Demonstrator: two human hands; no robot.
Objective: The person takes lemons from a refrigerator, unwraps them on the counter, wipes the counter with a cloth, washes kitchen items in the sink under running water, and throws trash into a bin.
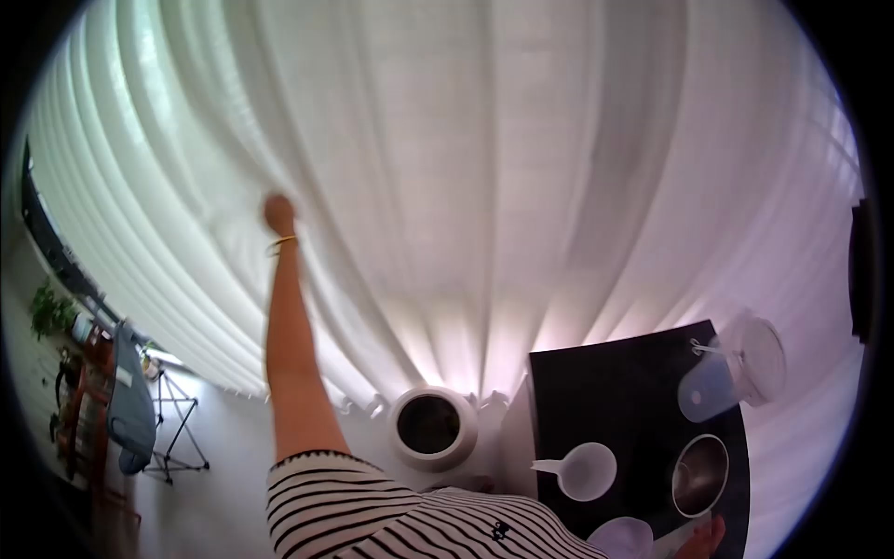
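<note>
My left hand (pixel 278 214), a yellow bracelet at its wrist, is raised with the arm stretched out. Its fingers are closed on a fold of the white curtain (pixel 424 158), which hangs in long pleats across the view. At the bottom right, my right hand (pixel 703 540) is only partly in view, low by the black tabletop's near edge. It is close to a metal bowl (pixel 700 475). Its fingers are too cut off and blurred to show whether they hold anything.
On the black tabletop (pixel 596 391) are a white funnel-shaped scoop (pixel 587 470), a pale bowl (pixel 622 538) and a clear lidded container (pixel 712 387). A round white pot with a dark opening (pixel 431 427) stands left of it. Farther left are a folding stand (pixel 175 419) and a plant (pixel 48 309).
</note>
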